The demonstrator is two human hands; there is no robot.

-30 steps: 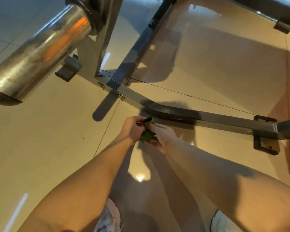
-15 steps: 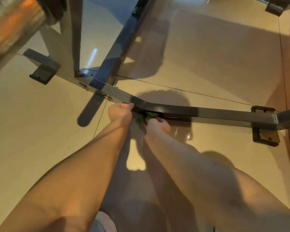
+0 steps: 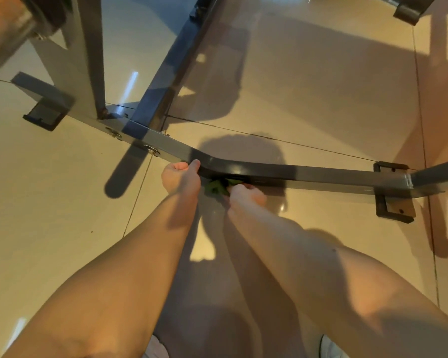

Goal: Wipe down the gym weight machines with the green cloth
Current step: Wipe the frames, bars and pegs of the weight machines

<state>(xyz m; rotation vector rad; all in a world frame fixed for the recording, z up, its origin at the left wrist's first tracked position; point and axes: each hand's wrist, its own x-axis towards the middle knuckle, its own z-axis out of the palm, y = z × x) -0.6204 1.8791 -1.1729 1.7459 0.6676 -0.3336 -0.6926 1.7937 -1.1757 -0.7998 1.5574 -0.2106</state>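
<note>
A grey steel base bar [image 3: 321, 175] of the weight machine runs across the floor with a bend near its middle. My right hand [image 3: 246, 196] grips the bunched green cloth [image 3: 215, 187] and holds it against the near side of the bar just right of the bend. My left hand [image 3: 180, 177] is curled into a fist at the bend, its thumb touching the bar's edge; whether it holds part of the cloth is hidden.
Grey uprights [image 3: 88, 60] and a diagonal strut [image 3: 171, 63] rise from the bolted joint at the left. Black foot brackets sit at left [image 3: 43, 116] and right [image 3: 391, 205]. A chrome sleeve [image 3: 3, 29] juts in at top left. Glossy beige tiles [image 3: 49, 215] surround the frame.
Both hands moved from in front of the bar, where they held the cloth together, up to the bar. The right hand now has the cloth against it. The view has shifted closer.
</note>
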